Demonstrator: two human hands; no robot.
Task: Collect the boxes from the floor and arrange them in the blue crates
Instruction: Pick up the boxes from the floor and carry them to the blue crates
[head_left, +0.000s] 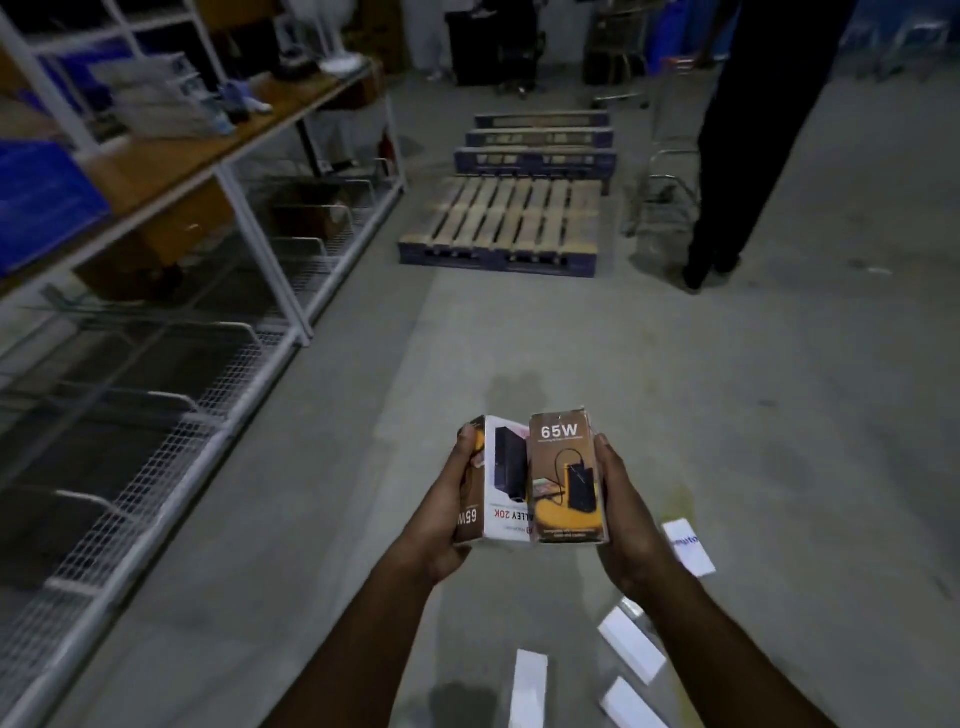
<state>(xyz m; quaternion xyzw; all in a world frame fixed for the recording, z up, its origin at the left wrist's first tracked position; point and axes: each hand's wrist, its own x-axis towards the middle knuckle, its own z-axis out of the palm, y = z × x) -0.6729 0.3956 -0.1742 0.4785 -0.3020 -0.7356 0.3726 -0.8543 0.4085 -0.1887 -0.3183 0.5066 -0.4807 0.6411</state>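
Both hands up front, close together. Left hand (441, 512) grips a white-and-brown printed cardboard box (498, 483); right hand (621, 512) grips a brown "65W" cardboard box (567, 478); the two boxes touch side by side, long axes pointing away from the body. More flat white cardboard boxes (631, 644) lie on the grey concrete floor (779, 415), below and right of the right hand, so probably its reach. Blue plastic crate (41, 202) sits on the white metal shelf rack (171, 179), far left of the left hand.

"65W" on brown box (567, 478); "20K" on white box (506, 483)
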